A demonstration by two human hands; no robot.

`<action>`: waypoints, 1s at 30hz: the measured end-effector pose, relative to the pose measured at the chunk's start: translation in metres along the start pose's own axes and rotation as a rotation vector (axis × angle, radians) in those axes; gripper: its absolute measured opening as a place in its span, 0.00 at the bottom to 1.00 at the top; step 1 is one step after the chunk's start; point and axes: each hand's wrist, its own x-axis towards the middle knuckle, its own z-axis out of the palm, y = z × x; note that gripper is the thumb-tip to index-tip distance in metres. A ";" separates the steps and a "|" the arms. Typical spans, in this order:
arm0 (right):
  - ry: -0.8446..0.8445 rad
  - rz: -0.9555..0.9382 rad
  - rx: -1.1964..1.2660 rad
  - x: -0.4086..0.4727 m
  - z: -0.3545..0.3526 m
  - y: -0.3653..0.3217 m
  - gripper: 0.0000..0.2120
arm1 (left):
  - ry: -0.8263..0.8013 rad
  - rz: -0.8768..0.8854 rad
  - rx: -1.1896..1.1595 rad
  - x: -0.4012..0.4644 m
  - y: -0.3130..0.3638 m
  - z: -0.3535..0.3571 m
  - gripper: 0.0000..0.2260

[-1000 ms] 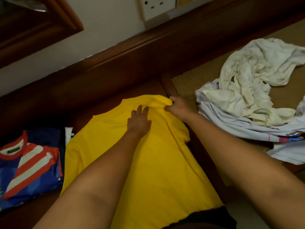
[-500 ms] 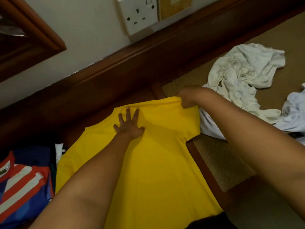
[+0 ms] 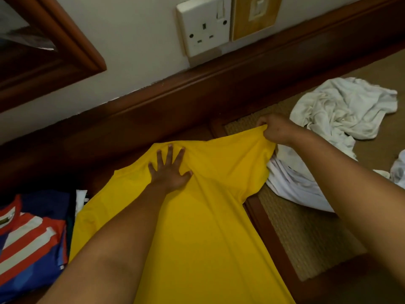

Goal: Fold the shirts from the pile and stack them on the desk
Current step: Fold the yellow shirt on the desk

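Observation:
A yellow shirt point(image 3: 203, 227) lies spread lengthwise on the dark wooden desk point(image 3: 122, 154), its far end toward the wall. My left hand point(image 3: 168, 170) presses flat on it near the collar, fingers straight and spread. My right hand point(image 3: 277, 128) pinches the shirt's right sleeve edge and holds it stretched out to the right, over the woven mat. A pile of crumpled white shirts point(image 3: 337, 115) lies just right of that hand. A folded blue shirt with red and white stripes point(image 3: 30, 240) lies at the left.
A woven mat with a wooden border point(image 3: 306, 233) lies to the right of the yellow shirt, under the pile. A wooden ledge runs along the wall, with a white socket point(image 3: 203, 25) above it. A dark wooden frame point(image 3: 72, 47) hangs at the upper left.
My right hand has drawn the sleeve outward to the right, unfolding it. My left hand has spread its fingers flat on the shirt. The view has tilted up and to the left.

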 end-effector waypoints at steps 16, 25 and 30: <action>0.240 -0.389 -0.151 -0.076 0.162 -0.023 0.19 | 0.522 -0.032 -0.029 -0.025 0.016 0.086 0.31; 0.377 -0.187 -0.321 -0.086 0.150 0.056 0.29 | 0.549 -0.038 -0.016 -0.019 0.005 0.088 0.32; 0.471 -0.222 -0.278 -0.104 0.175 -0.002 0.29 | 0.710 0.063 -0.217 -0.032 0.000 0.090 0.29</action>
